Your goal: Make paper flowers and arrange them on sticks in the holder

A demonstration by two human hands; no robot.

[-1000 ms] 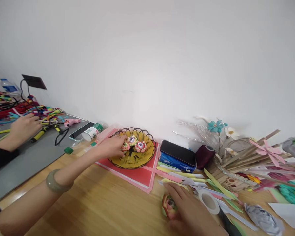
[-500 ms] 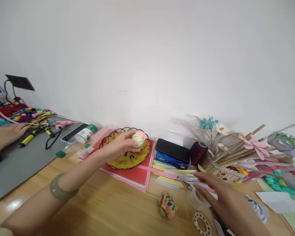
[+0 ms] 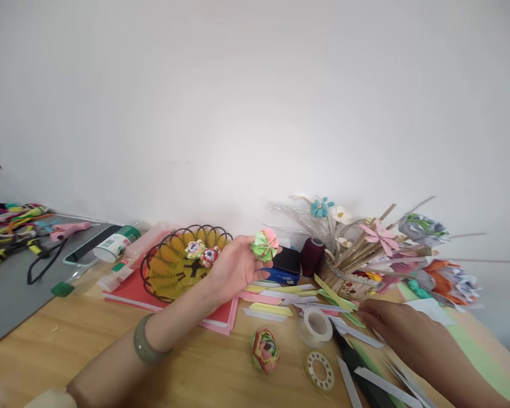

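Observation:
My left hand (image 3: 240,266) is closed around a folded paper ball (image 3: 264,245), green with pink on top. It holds the ball up between the yellow woven basket (image 3: 165,269) and a dark phone (image 3: 289,260). Two small paper balls (image 3: 204,254) lie inside the basket. My right hand (image 3: 385,320) is low over the right side, fingers drawn together beside green paper strips (image 3: 338,297); what is in them, if anything, is hidden. On the table between my hands sits another multicoloured paper ball (image 3: 266,350). Near it are a roll of clear tape (image 3: 315,326) and a white holed spool (image 3: 320,371).
Red paper sheets (image 3: 127,294) lie under the basket. The phone rests on a blue packet (image 3: 283,276) beside a maroon thread cone (image 3: 312,256). A flower-filled holder (image 3: 344,280) stands at right. A bottle (image 3: 117,243) and pink glue gun (image 3: 70,229) are at left.
My left hand has moved right with the paper ball, out from over the basket, uncovering two balls inside. My right hand's fingers have drawn together by the strips. The view has shifted rightward.

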